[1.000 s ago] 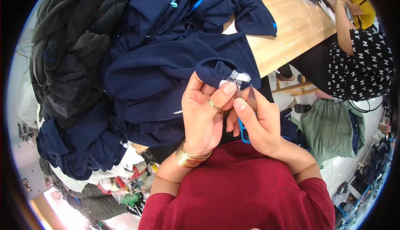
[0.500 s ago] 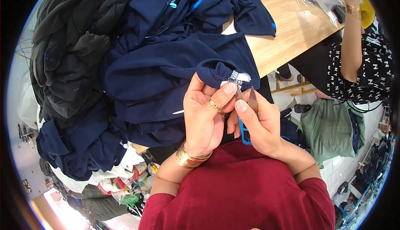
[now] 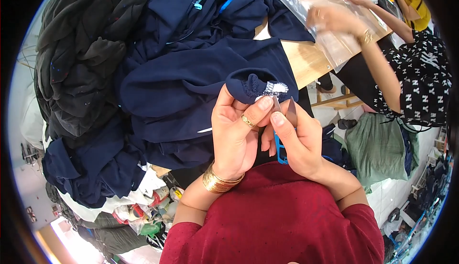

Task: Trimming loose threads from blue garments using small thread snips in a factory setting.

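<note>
My left hand (image 3: 236, 132) pinches the edge of a navy blue garment (image 3: 191, 80), thumb on top. At that edge a white label (image 3: 276, 88) is caught in overlock stitching. My right hand (image 3: 301, 142) holds blue-handled thread snips (image 3: 281, 147), their two pointed blades apart. One blade tip lies close to the stitching beside my left thumb; whether it touches a thread is too small to tell. The rest of the garment spreads over the table ahead and to the left.
Black cloth (image 3: 86, 53) is heaped at the left, with more navy garments (image 3: 205, 10) at the back. Across the wooden table (image 3: 299, 63) at the right, a co-worker (image 3: 420, 82) handles a clear plastic bag (image 3: 334, 44). A green cloth (image 3: 375, 144) hangs at the right.
The co-worker's arms have come in over the table with a clear plastic bag. My hands, the garment edge and the snips have barely shifted.
</note>
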The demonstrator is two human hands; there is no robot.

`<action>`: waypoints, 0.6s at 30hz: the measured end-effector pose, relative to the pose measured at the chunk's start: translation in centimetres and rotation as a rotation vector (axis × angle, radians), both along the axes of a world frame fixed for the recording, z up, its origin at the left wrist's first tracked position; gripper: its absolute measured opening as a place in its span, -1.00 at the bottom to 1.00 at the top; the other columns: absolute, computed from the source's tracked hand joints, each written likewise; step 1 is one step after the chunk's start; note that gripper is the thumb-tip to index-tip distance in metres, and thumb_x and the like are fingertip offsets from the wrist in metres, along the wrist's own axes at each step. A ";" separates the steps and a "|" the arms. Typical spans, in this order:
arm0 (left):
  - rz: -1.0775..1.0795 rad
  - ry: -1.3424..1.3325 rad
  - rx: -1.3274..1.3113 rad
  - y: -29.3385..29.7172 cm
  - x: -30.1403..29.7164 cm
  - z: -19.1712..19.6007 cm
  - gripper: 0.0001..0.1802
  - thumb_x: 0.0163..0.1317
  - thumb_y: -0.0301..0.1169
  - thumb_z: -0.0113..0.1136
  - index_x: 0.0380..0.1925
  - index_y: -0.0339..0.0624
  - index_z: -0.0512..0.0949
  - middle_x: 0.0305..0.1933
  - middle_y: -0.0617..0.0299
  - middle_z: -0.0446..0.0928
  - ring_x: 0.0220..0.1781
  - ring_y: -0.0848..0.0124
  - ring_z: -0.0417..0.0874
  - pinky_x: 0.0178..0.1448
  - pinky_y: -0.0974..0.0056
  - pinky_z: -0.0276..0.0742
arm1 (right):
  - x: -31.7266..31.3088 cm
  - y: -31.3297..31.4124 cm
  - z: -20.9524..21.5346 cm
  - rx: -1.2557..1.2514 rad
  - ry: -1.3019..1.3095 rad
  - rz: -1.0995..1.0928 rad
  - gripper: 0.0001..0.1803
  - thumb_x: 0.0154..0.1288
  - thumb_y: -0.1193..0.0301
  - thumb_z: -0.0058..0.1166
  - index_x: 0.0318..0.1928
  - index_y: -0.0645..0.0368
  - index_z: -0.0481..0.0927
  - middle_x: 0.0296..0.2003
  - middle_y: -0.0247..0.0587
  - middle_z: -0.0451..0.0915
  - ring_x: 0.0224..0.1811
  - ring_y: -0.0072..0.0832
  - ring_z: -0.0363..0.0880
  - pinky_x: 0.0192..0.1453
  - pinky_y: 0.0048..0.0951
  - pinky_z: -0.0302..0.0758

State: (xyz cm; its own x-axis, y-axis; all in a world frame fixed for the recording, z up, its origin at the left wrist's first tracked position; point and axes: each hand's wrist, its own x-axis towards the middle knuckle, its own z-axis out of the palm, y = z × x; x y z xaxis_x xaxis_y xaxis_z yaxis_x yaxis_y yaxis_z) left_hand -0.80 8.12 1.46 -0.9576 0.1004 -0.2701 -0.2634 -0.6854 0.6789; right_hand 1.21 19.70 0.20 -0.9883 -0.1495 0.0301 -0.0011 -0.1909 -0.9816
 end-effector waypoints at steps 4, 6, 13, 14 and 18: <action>0.003 0.025 0.033 -0.1 -0.1 -0.3 -0.78 0.11 -0.64 0.13 -0.26 -0.21 0.37 -0.34 0.24 0.52 -0.51 0.60 0.45 -0.42 0.49 0.46 | 0.1 0.2 0.1 0.044 -0.007 0.033 -0.82 0.38 0.41 -0.16 -0.28 0.28 0.43 -0.68 -0.38 0.46 -0.70 -0.75 0.38 -0.63 -0.70 0.31; 0.007 0.056 0.051 -0.1 -0.1 -0.5 -0.79 0.12 -0.65 0.12 -0.27 -0.21 0.36 -0.35 0.25 0.52 -0.52 0.61 0.44 -0.44 0.50 0.45 | 0.1 0.3 0.1 0.041 -0.003 0.036 -0.82 0.38 0.41 -0.15 -0.29 0.28 0.43 -0.68 -0.38 0.46 -0.70 -0.75 0.38 -0.63 -0.70 0.31; 0.024 0.043 0.022 0.0 -0.1 -0.3 -0.78 0.12 -0.65 0.12 -0.27 -0.20 0.36 -0.37 0.26 0.51 -0.55 0.63 0.38 -0.45 0.49 0.40 | 0.2 0.2 0.2 0.035 0.003 0.035 -0.82 0.37 0.40 -0.15 -0.29 0.28 0.43 -0.69 -0.38 0.45 -0.70 -0.75 0.38 -0.63 -0.70 0.30; 0.039 0.039 0.007 0.1 -0.1 -0.4 -0.78 0.12 -0.65 0.13 -0.27 -0.20 0.36 -0.37 0.26 0.51 -0.55 0.64 0.38 -0.45 0.49 0.39 | 0.2 0.3 0.2 0.035 0.003 0.034 -0.82 0.37 0.40 -0.15 -0.29 0.28 0.43 -0.69 -0.38 0.45 -0.70 -0.75 0.38 -0.63 -0.70 0.30; 0.024 0.067 -0.003 -0.1 0.0 -0.3 -0.79 0.10 -0.64 0.15 -0.30 -0.20 0.38 -0.34 0.25 0.52 -0.55 0.64 0.37 -0.42 0.51 0.38 | 0.1 0.8 0.7 0.126 -0.021 0.106 -0.74 0.41 0.39 -0.27 -0.29 0.34 0.41 -0.61 -0.23 0.50 -0.64 -0.64 0.44 -0.57 -0.65 0.37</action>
